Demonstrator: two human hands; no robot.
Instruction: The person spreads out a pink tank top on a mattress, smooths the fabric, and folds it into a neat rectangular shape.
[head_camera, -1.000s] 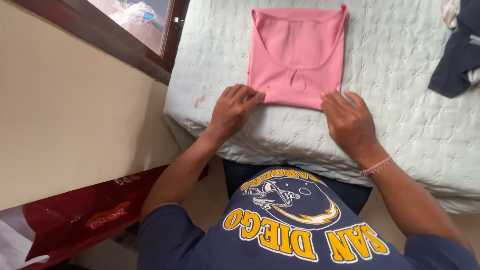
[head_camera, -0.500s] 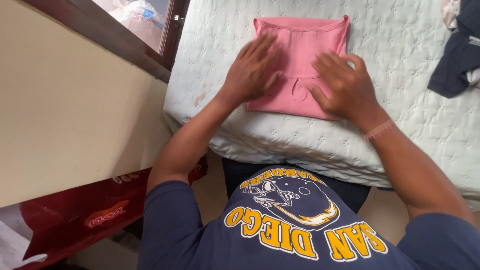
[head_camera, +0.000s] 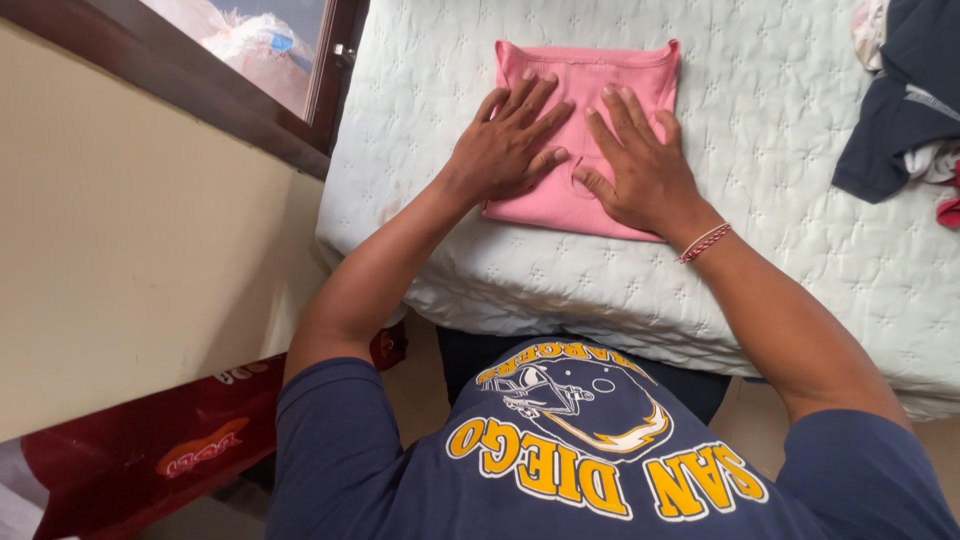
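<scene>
While both palms lie flat with fingers spread, gripping nothing, the left hand (head_camera: 503, 150) and right hand (head_camera: 640, 170) press down on a pink top (head_camera: 590, 80) folded into a compact rectangle near the edge of the quilted pale mattress (head_camera: 780, 260). Its folding looks nearly complete; dark clothes (head_camera: 895, 110) heaped at the right look unfolded.

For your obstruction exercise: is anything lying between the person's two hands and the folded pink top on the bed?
Nothing visible. The left hand and right hand both lie flat, directly on the folded pink top. The dark clothes sit apart, off to the right.
</scene>
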